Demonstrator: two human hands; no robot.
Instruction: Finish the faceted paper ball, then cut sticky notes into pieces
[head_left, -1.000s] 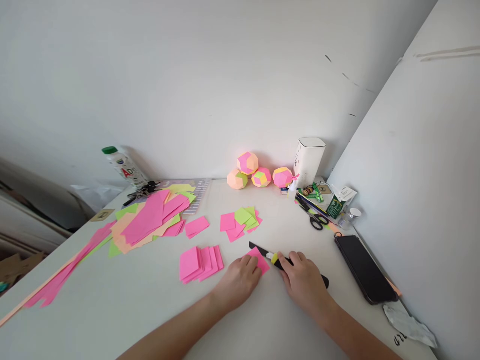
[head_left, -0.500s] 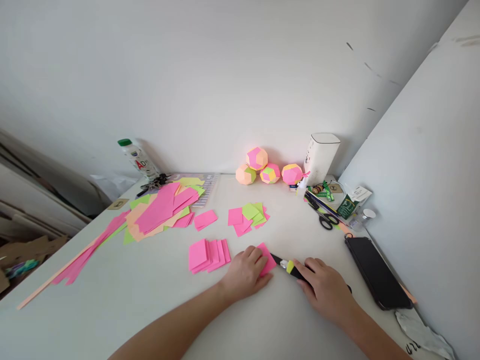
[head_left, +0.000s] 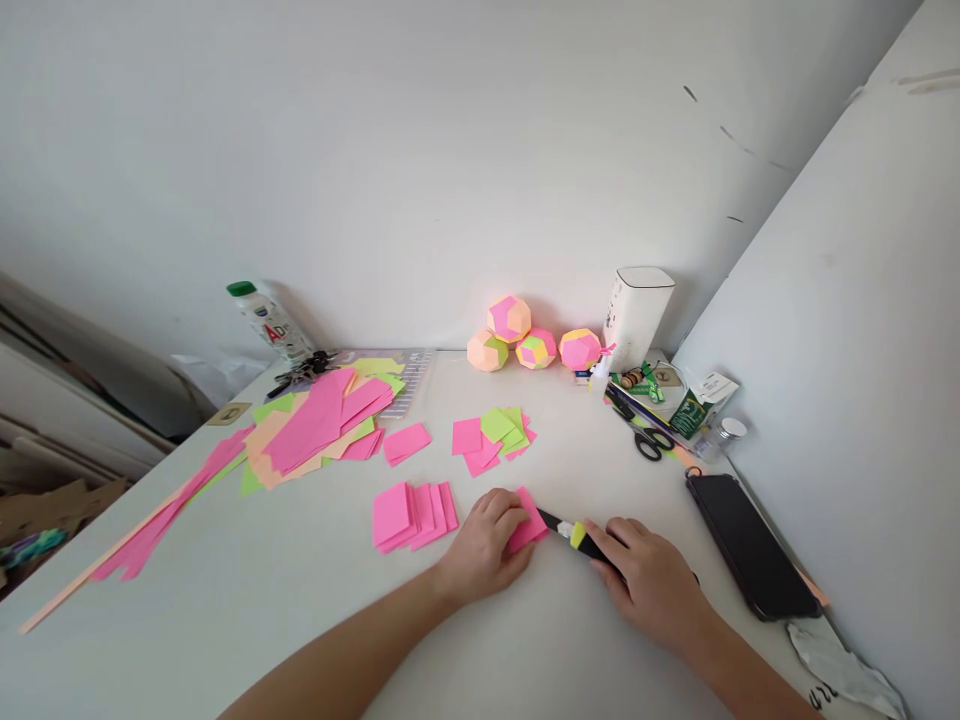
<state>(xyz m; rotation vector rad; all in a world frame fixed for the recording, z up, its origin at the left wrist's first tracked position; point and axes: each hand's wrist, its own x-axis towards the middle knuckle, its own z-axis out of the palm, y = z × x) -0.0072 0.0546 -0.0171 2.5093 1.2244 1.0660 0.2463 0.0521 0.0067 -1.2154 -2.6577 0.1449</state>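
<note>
Under the fingers of my left hand (head_left: 486, 548) is a pink paper square (head_left: 531, 520), its right part showing past the fingertips. My right hand (head_left: 646, 572) is closed around a utility knife (head_left: 586, 543) with a black and yellow-green handle. The knife's dark blade points left and its tip meets the right edge of the pink paper. Just left of my left hand lies a fanned pile of pink squares (head_left: 409, 515). Farther back are loose pink and green paper squares (head_left: 504, 430) and a small pink stack (head_left: 407, 442).
Coloured sheets (head_left: 311, 420) and long strips (head_left: 180, 500) cover the left side. Paper balls (head_left: 517, 335) and a white container (head_left: 640, 315) stand by the wall. At right lie scissors (head_left: 651, 440), a phone (head_left: 752, 545) and a small jar (head_left: 726, 432). A bottle (head_left: 270, 325) leans back left.
My left thumb has tucked under the near edge of the pink square, which looks slightly turned. The knife stays at its edge. The whole view has shifted a little.
</note>
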